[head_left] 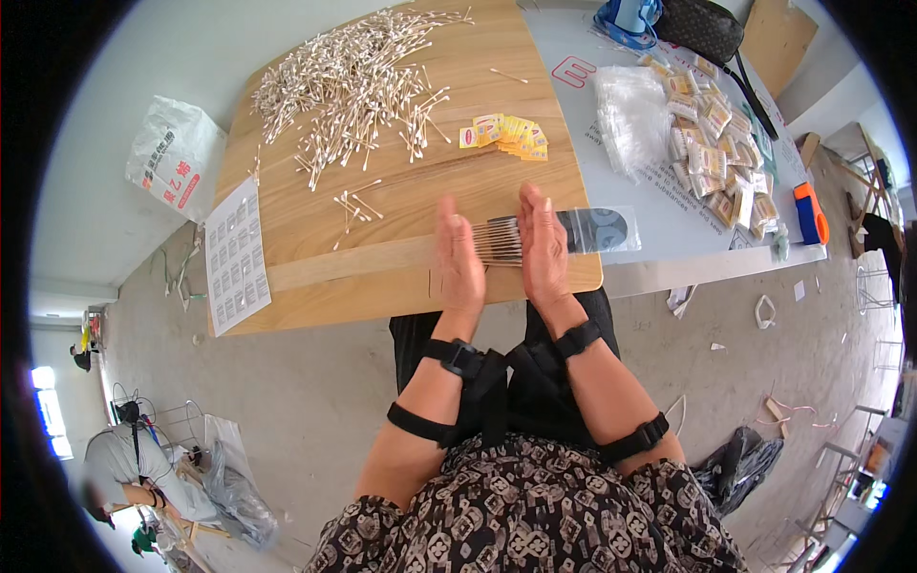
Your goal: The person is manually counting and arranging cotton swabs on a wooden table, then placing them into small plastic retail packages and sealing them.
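Observation:
My left hand [461, 258] and my right hand [544, 250] stand on edge near the table's front edge, palms facing, fingers stretched out. Between them lies a row of cotton swabs [499, 244], side by side, their ends at or close to both palms. The left hand's fingers are slightly blurred. To the right of my right hand, a dark grey flat piece with a rounded end [594, 231] shows inside a clear plastic bag [626, 229]; my right hand hides where it meets the swabs. Several loose swabs [358, 207] lie left of my hands.
A large heap of cotton swabs [353, 72] covers the far left of the wooden table [401, 201]. Yellow cards [516, 134], clear bags [630, 115], filled swab packs [712, 143] and an orange-blue tape dispenser [811, 214] lie to the right. A printed sheet [238, 258] overhangs the left edge.

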Tool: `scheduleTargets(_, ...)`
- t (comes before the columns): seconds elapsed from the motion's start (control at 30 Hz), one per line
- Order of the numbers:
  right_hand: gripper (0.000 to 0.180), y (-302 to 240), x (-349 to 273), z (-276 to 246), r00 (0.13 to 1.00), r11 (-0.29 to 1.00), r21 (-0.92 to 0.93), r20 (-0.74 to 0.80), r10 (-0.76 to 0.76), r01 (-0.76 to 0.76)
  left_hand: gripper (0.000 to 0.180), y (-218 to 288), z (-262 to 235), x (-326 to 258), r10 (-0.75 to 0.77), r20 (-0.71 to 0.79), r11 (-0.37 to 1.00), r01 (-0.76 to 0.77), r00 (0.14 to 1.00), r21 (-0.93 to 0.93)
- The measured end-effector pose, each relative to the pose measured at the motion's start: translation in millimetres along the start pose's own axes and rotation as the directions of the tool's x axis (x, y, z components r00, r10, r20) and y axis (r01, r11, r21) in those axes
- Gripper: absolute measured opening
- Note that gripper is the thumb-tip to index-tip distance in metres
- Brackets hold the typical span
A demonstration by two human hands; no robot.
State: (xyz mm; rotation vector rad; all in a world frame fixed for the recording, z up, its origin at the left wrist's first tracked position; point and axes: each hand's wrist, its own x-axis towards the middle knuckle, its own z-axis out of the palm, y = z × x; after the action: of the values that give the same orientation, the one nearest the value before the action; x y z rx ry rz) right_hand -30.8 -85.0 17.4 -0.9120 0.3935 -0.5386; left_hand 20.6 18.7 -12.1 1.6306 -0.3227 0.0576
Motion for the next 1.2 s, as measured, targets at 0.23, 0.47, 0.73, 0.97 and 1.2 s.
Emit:
scheduleTargets(0.23,0.056,-9,7,-22,0.993,0.992,-0.126,0.117,0.002,0.012,0.062,6,-13,6,-0.135,0.163,0.92,0.185,0.977,-0.346)
scheduleTargets(0.47,0.049,-47,-6,-38,0.708,0.086,-0.704,0.706,-0.026,0.705,0.07,49,-33,-13,-0.069,0.652,0.505,-0.538,0.755,0.675)
scheduleTargets(0.73,0.044,-33,1,-47,0.673,0.021,-0.673,0.738,-0.057,0.74,0.076,44,-31,-15,-0.038,0.652,0.458,-0.567,0.757,0.685)
scheduleTargets(0.97,0.041,-29,-11,-44,0.636,-0.116,-0.639,0.769,-0.068,0.76,0.078,48,-33,-19,-0.062,0.662,0.479,-0.56,0.747,0.676)
scheduleTargets(1.2,0.041,-26,-6,-50,0.631,-0.104,-0.637,0.77,-0.093,0.763,0.077,50,-33,-18,-0.105,0.684,0.473,-0.569,0.722,0.673)
